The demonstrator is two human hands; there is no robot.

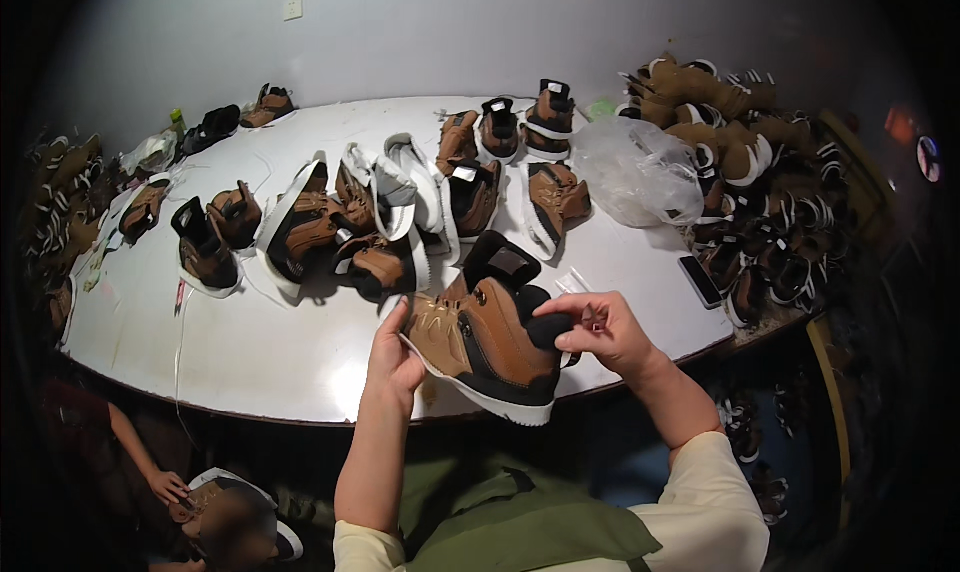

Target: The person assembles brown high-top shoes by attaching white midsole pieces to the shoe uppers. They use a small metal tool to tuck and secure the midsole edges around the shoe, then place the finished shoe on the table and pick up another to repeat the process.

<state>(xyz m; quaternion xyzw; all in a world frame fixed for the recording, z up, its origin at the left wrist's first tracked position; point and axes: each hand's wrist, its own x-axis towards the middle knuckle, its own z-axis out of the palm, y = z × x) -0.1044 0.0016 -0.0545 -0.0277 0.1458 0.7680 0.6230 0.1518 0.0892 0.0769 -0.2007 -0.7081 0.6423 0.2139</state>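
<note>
A brown and black ankle boot [500,342] with a white sole is held up at the table's front edge, its toe to the left. My left hand [398,357] is closed around the toe end, thumb along the sole's edge. At the heel, my right hand [605,337] pinches the black padded collar. A small pinkish thing shows between its fingers, too small to make out. The boot's black tongue [503,260] stands up from the opening. Just beyond, a brown boot [385,268] lies on its side.
Several similar boots [300,227] stand and lie across the white table [270,362]. A clear plastic bag [640,172] and a phone [699,282] are on the right, beside heaped shoes [780,242]. At lower left, another person's hand [170,487] rests on a boot [235,522].
</note>
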